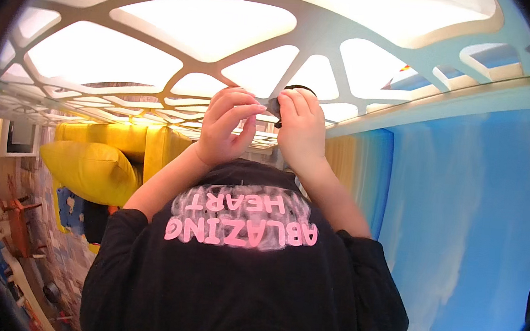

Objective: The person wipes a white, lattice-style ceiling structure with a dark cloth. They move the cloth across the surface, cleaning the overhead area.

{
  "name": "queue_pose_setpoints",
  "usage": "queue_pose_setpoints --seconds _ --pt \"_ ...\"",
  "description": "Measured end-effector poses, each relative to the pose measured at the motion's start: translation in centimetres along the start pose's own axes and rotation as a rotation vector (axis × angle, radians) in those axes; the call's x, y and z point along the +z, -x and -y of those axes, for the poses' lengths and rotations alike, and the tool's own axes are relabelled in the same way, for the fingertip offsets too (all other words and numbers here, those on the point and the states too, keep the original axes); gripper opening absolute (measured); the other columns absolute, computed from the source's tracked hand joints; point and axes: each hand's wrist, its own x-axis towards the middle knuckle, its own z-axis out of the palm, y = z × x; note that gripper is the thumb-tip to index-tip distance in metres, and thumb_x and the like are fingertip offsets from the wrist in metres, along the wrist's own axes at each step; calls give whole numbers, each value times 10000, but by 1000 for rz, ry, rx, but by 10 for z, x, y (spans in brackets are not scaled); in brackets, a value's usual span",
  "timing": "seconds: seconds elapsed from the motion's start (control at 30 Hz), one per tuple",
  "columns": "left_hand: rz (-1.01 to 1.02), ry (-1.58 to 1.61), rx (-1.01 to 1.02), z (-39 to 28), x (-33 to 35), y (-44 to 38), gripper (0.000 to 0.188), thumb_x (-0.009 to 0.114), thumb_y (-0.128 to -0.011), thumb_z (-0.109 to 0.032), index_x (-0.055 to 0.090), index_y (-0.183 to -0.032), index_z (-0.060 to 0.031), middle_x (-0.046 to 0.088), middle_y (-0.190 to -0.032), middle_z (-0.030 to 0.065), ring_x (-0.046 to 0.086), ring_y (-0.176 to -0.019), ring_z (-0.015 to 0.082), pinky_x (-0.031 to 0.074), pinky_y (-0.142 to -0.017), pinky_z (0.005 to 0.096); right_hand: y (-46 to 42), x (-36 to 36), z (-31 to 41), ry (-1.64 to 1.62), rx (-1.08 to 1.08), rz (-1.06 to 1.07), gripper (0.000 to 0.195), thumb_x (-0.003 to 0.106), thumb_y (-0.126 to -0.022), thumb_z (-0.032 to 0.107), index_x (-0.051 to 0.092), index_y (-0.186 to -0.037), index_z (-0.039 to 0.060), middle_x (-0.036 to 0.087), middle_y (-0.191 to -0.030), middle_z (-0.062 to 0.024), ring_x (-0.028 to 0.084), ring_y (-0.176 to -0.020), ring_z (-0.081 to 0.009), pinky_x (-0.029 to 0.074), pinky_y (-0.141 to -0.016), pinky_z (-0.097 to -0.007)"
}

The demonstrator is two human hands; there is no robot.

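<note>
My left hand (227, 126) is raised in front of my chest with its fingers curled. Its thumb and index fingertips come close together, and whether anything thin lies between them cannot be seen. Beside it, my right hand (302, 124) grips a small dark grey and black object (275, 106). Most of that object is hidden behind the fingers, so its kind is unclear. The left fingertips point towards the object, just short of it. Behind both hands stretches a white lattice panel (198, 67) with rounded openings and bright light coming through.
A yellow sofa (107, 133) with a yellow cushion (87, 169) stands at the left. Below it is a wood-patterned floor (59, 251), with a brown wooden object (21, 227) at the far left. A blue painted wall (441, 204) rises close on the right.
</note>
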Motion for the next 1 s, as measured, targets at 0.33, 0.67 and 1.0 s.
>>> queue_pose_setpoints --seconds 0.33,0.67,1.0 --pt "-38 -25 -27 4 -10 3 271 658 -723 103 683 -961 -24 651 -922 110 632 -849 294 514 -781 389 1 -34 4 -718 313 -147 415 570 -881 -96 585 -1286 -6 612 -1269 -170 582 -1205 -294 444 -1043 -366" --pt "-45 65 3 -8 2 -9 289 650 -725 118 673 -984 -9 657 -928 121 634 -851 296 518 -781 383 -39 -26 50 -1502 712 -428 296 448 -1067 62 512 -1344 -17 635 -1046 -28 556 -914 -56 474 -795 -211" --pt "-54 66 -122 -9 -13 2 289 670 -755 100 661 -1030 8 651 -924 146 635 -843 298 523 -768 376 6 -22 26 -518 156 -250 481 641 -735 -101 673 -1207 -15 576 -1237 -180 557 -1161 -362 449 -1005 -407"
